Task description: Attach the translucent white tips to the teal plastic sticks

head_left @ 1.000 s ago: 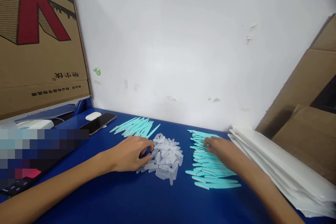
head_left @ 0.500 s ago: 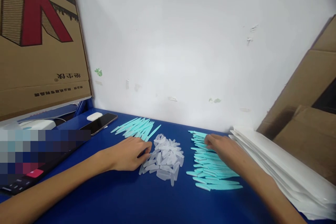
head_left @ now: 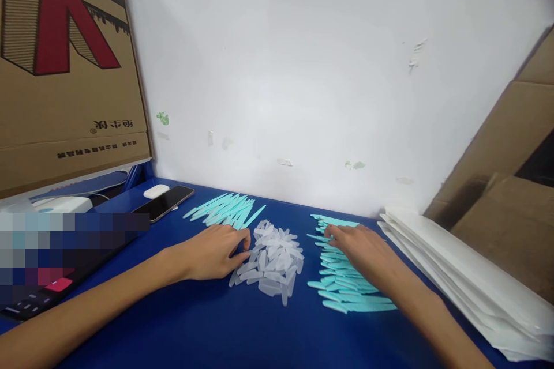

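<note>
A heap of translucent white pieces point(head_left: 279, 256) lies mid-table. At its left edge rests my left hand point(head_left: 219, 251), thumb and index finger apart with a small gap between them and nothing seen in it. Behind that hand is a fan of thin turquoise sticks point(head_left: 229, 210). On the right, a long stack of turquoise sticks point(head_left: 341, 277) lies roughly side by side. My right hand point(head_left: 350, 239) is over the upper part of this stack, its fingers closed at a stick whose tip pokes out to the left.
A black phone point(head_left: 167, 203) and a white case point(head_left: 156, 191) lie at the back left, near a dark keyboard point(head_left: 38, 300). White flat packets point(head_left: 459, 277) lie along the right side. Cardboard point(head_left: 64, 98) stands at the left, with more cardboard point(head_left: 506, 225) at the right.
My right hand has shifted a little left over the stack, and a stick tip now sticks out beside its fingers. My left thumb and index finger show slightly more apart.
</note>
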The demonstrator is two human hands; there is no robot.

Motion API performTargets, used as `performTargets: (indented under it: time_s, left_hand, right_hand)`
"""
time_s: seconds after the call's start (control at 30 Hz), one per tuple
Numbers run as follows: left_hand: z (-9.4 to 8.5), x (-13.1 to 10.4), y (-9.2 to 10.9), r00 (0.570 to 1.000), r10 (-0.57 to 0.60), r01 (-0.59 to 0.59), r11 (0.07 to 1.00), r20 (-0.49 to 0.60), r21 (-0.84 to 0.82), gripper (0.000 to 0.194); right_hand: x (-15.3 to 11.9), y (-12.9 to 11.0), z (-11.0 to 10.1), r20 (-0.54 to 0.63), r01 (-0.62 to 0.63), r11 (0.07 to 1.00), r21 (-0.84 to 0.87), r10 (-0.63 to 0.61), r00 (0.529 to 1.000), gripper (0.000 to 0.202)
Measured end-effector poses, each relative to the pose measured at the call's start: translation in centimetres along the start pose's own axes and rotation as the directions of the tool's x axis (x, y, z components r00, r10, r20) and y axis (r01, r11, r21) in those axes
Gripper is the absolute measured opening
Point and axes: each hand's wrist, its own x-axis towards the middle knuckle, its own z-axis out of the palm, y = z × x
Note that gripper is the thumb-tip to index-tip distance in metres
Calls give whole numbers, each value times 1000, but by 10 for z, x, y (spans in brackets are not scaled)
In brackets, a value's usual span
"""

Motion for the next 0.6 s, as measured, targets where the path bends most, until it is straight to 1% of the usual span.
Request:
performTargets:
  time_s: [0.1,0.17,0.27,0.3,0.37,0.43,0.5,0.6]
  left_hand:
    - [1,0,-1,1000,1,-1,1000,3,-25,25]
    - [2,1,-2,1000,5,-5,999,8,-36,25]
    - [1,1,-2,1000,-11,11,999,-8,-34,27]
    - [0,2,-2,999,-24,23,999,-26,-39,28]
    - [-1,2,0,994,-53,46,996,-97,-76,29]
    - [-3,2,2,979,-77,47,987,-191,-154,29]
    - [-3,3,5,959,-104,32,965,-264,-262,30]
    - [-1,5,8,947,-137,-5,898,-289,-440,31]
  right_hand:
    - [0,5,2,29,-21,999,-45,23,999,16]
    - [0,9,5,24,-28,997,-69,29,999,16]
    - [-1,14,10,-38,-11,996,-91,8,999,18]
    - [-2,15,11,-71,-5,995,-97,-2,997,20]
    - [-3,12,11,-142,3,995,-101,-17,990,24]
    - [-3,6,9,-203,14,996,-85,-31,979,26]
    - [-3,-5,6,-250,50,998,-43,-59,966,26]
    - [-2,-24,4,-300,126,990,58,-103,948,25]
